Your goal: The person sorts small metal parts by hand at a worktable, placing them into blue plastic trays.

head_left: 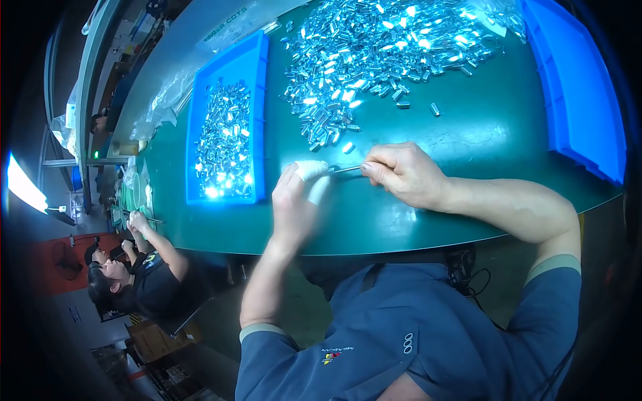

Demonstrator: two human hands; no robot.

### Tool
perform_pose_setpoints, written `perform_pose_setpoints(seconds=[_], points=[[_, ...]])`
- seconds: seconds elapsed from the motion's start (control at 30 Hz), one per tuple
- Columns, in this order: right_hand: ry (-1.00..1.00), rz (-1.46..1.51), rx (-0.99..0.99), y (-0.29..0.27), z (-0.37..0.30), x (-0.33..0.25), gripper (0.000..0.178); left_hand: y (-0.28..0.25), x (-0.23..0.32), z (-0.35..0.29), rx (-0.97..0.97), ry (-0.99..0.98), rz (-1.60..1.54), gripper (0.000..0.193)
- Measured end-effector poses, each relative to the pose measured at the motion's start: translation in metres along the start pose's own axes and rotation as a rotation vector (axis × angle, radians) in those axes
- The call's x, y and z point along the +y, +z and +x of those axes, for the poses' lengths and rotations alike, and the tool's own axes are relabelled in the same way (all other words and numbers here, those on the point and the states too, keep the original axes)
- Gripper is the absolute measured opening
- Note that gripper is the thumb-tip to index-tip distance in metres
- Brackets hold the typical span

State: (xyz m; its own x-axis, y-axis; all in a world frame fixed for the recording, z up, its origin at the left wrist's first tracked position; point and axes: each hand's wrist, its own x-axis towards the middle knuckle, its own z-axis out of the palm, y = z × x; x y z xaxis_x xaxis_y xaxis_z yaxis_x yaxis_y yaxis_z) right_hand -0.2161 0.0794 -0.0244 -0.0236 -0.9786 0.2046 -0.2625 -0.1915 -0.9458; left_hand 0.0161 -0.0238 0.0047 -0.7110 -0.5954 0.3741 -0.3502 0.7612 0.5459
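My right hand [409, 177] is closed around a thin metal rod [348, 169] that points left. At the rod's far end, my left hand [293, 207] is pinched, with white covers on some of its fingers. Blur and the fingers themselves hide whatever it grips there. Just beyond both hands, a single small shiny metal piece [348, 147] lies on the green table [468, 207]. A large heap of similar short metal pieces [374, 60] spreads over the far part of the table.
Left of my hands stands a blue tray [261, 120] holding many metal pieces. Another blue tray [578, 80] is at the right edge. Clear plastic bags [160, 107] lie beyond the left tray. Other people [150, 274] sit at work on the far left.
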Motion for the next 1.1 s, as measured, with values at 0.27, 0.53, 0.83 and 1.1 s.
perform_pose_setpoints(seconds=[0.27,0.53,0.83,1.1], points=[[-0.023,-0.001,0.044,-0.001,-0.003,-0.004,0.021,0.006,0.009,-0.003,-0.046,-0.137,-0.157,0.022],[-0.15,-0.237,0.023,0.005,-0.005,-0.001,0.028,0.012,0.02,0.011,-0.046,0.129,0.001,0.024],[-0.045,-0.152,0.052,0.007,-0.006,0.0,0.036,0.025,0.024,0.018,0.01,0.164,-0.02,0.02],[0.23,0.165,-0.023,-0.003,-0.005,-0.014,0.042,-0.001,0.006,0.007,0.027,0.146,0.122,0.023]])
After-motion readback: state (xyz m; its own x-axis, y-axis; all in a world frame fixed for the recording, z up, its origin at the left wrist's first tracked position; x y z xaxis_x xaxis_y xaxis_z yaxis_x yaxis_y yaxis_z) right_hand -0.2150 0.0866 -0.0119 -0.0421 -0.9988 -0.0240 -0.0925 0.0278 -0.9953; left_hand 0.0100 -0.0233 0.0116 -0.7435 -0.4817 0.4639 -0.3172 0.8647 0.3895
